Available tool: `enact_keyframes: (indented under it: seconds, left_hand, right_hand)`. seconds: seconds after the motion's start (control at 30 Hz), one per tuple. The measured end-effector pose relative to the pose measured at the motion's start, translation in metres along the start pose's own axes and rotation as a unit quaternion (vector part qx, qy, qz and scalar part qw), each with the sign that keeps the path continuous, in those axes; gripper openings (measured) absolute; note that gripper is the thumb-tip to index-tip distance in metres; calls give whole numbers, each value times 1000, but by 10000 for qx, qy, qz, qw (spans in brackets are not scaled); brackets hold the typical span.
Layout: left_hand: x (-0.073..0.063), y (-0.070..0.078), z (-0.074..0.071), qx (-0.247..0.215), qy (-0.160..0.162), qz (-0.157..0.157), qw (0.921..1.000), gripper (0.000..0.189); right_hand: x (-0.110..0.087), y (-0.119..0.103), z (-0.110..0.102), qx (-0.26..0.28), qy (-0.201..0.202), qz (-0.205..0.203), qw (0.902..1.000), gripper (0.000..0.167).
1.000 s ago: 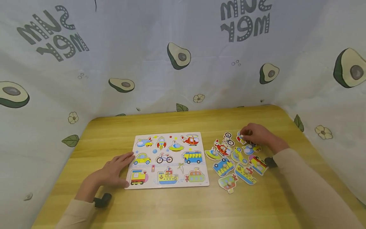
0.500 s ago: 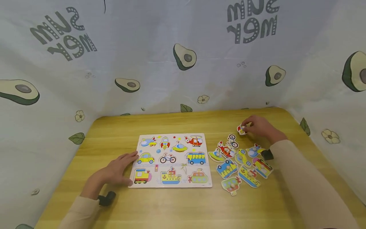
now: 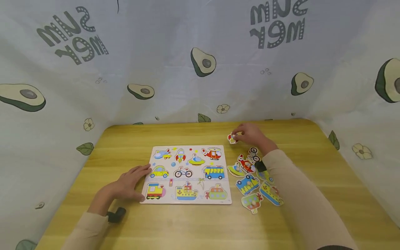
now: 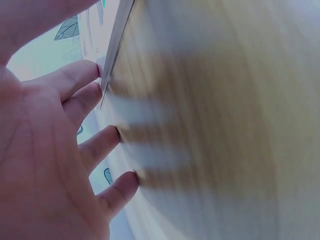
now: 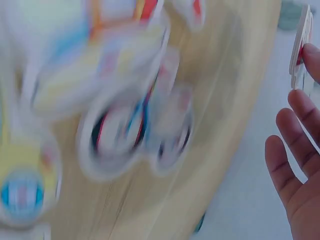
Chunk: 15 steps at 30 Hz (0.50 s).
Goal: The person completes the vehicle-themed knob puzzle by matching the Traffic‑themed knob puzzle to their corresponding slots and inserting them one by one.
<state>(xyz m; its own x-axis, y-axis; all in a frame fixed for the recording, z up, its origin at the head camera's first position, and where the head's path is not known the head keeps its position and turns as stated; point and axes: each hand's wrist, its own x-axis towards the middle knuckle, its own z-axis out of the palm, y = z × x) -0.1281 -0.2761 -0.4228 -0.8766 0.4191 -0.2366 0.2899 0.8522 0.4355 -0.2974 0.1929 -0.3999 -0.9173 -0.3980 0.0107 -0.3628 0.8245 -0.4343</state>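
Observation:
A white wooden puzzle board (image 3: 227, 198) with vehicle pictures lies flat on the table. My left hand (image 3: 126, 185) rests at its left edge, fingers extended; in the left wrist view the fingertips (image 4: 92, 70) touch the board's edge (image 4: 118, 42). Beyond the board's far right corner, my right hand (image 3: 251, 134) pinches a rocket puzzle piece (image 3: 231, 139) between thumb and fingers, held above the table. The right wrist view shows that piece (image 5: 300, 50) edge-on, with the other fingers spread below it.
Right of the board lie several loose knobbed pieces: a bus (image 3: 247, 184), a submarine (image 3: 251, 202), a flying saucer (image 3: 235, 169), a helicopter (image 3: 246, 164), a bicycle (image 3: 254, 154) and a ship (image 3: 270, 194). My right forearm (image 3: 301, 194) covers others. A patterned curtain (image 3: 168, 69) surrounds the table.
My right hand has lifted the rocket piece away from the pile and carried it left, toward the board's far right corner. My left hand stays at the board's left edge.

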Motion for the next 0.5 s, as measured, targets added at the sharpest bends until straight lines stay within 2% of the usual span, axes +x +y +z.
enact_keyframes:
  seconds: [0.1,0.2,0.4,0.5]
  left_hand:
    - [-2,0,2,-21,83,-36,10000,98]
    - [-1,-1,4,-25,119,-47,9999,99]
    - [2,1,1,-56,27,-45,10000,100]
    - [2,0,1,-64,13,-55,10000,100]
  right_hand:
    - [9,-22,14,94,-32,-15,9999,23]
    - [15,-40,24,497,-86,153,9986,23]
    - [21,-68,44,1375,-291,451,9890,22]
    - [25,-79,55,1571,-363,394,9861,23]
